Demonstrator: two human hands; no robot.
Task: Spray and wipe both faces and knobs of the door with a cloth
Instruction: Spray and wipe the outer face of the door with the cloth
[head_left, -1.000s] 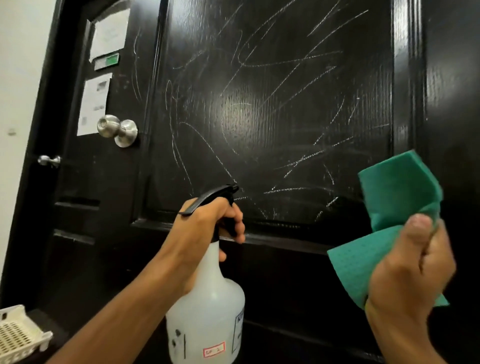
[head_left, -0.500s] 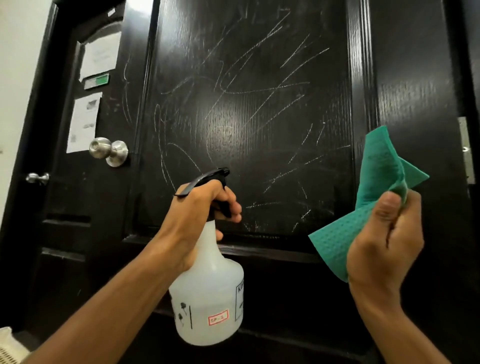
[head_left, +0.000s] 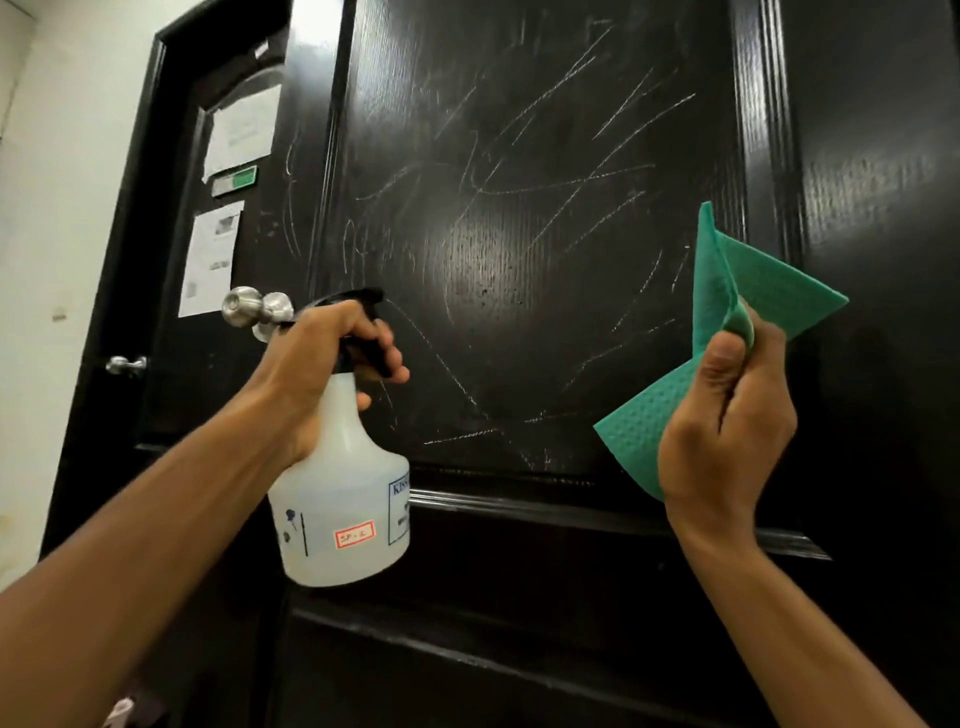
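left hand (head_left: 317, 358) grasps spray bottle (head_left: 343, 499) upright, fingers round trigger, nozzle facing door (head_left: 519, 260) panel just right of knob (head_left: 260, 309) | right hand (head_left: 727, 415) pinches cloth (head_left: 727, 332), off the door, right of bottle | spray likely first; left nearer knob

One door (head_left: 545, 234), two knobs (head_left: 257, 307), one spray bottle (head_left: 345, 499), one cloth (head_left: 727, 332), two papers (head_left: 210, 260)

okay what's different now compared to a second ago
The view tilted up, so the basket at lower left is gone. The left hand raised the spray bottle toward the knob. The right hand still grips the green cloth, off the door.
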